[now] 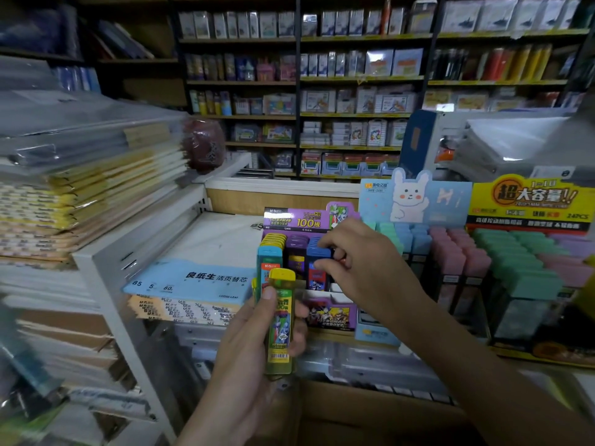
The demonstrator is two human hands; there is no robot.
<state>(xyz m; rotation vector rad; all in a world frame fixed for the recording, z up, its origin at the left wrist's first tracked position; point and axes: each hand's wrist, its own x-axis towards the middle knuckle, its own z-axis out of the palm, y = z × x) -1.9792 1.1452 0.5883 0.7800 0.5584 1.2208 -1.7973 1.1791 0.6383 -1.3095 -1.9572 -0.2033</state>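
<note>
My left hand (pixel 257 342) grips a yellow pencil-lead case (pixel 279 320) upright, thumb across its upper part; at least one more case sits behind it in the same hand. A purple display box (pixel 289 220) holds rows of yellow, purple and blue lead cases, with a teal one (pixel 269 257) at the front left. My right hand (pixel 367 268) reaches into the box's right side, fingers curled around a blue case (pixel 317 252) in the right row.
Pastel cases fill a rabbit-printed display (pixel 415 201) and a yellow display (pixel 531 201) to the right. Blue loose-leaf paper packs (pixel 190 281) lie on the white shelf at left, beside stacked notebooks (pixel 96 194). Stocked shelves line the back wall.
</note>
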